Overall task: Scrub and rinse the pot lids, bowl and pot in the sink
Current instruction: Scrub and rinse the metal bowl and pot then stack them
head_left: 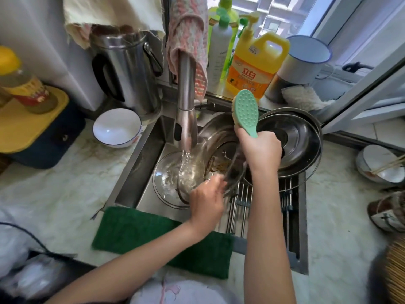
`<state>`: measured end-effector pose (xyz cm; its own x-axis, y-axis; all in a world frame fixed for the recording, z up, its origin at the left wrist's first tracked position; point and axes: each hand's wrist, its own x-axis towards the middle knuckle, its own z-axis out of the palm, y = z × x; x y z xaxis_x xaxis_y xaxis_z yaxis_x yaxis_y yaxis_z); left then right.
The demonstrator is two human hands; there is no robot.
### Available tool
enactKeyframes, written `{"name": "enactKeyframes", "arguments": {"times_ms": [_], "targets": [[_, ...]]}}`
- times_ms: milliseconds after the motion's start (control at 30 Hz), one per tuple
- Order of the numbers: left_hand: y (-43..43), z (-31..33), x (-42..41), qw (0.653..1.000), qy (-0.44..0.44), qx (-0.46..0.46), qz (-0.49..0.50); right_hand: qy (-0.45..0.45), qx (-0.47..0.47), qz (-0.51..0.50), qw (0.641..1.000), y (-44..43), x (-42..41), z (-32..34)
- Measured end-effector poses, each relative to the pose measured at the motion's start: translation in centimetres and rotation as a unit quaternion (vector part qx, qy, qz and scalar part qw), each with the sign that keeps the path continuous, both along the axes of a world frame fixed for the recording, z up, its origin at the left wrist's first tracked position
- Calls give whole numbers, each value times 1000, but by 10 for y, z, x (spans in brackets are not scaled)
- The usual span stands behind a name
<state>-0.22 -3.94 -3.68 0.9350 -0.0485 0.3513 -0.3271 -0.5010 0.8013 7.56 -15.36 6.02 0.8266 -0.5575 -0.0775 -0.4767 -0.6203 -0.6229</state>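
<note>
**Sink stock: two hands, two lids, one pot**

Left hand (206, 200): grip blurred, cannot tell. One glass lid (166, 185) just beside it at 9 o'clock, under the faucet (186, 110) stream.
Right hand (260, 150): grip closed round one green brush (245, 108). One pot (215, 132) at 10 o'clock, one steel lid (295, 139) at 3 o'clock.
One white bowl (117, 128) on the counter (65, 183).

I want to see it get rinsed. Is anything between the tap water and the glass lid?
Nothing visible is. The water falls from the tap straight onto the glass lid, which the left hand holds in the sink. The right hand holds the green brush off to the side.
</note>
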Motion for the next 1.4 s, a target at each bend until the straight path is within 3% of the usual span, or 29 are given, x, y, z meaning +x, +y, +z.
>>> {"name": "enactKeyframes", "arguments": {"times_ms": [100,167,300,467,567,667,767,1033,1100,1200,1333,1400], "targets": [[11,11,7,990,71,-120,13,-23,165,58,984,-19,-14,5],[20,21,8,986,76,-145,7,-29,278,43,959,-33,-27,7],[31,28,23,959,173,-219,46,-13,283,35,958,-53,-49,4],[41,8,45,887,325,-310,104,-23,337,23,941,-67,-67,-6],[53,-11,54,819,417,-372,129,-25,344,16,938,-70,-69,-13],[68,-23,63,729,481,-457,168,-31,322,39,945,-67,-69,-17],[87,-26,67,696,502,-479,185,-35,291,90,952,-63,-63,-21],[125,-26,62,697,539,-439,176,36,51,229,971,-23,-7,-39],[120,-28,56,693,552,-433,165,60,-11,314,947,2,2,-39],[115,-31,55,681,562,-441,160,105,-53,461,880,33,7,-50],[110,-38,56,688,567,-425,153,108,-159,361,913,20,33,-63],[110,-37,58,691,567,-423,146,102,-154,419,889,25,28,-58]]}}
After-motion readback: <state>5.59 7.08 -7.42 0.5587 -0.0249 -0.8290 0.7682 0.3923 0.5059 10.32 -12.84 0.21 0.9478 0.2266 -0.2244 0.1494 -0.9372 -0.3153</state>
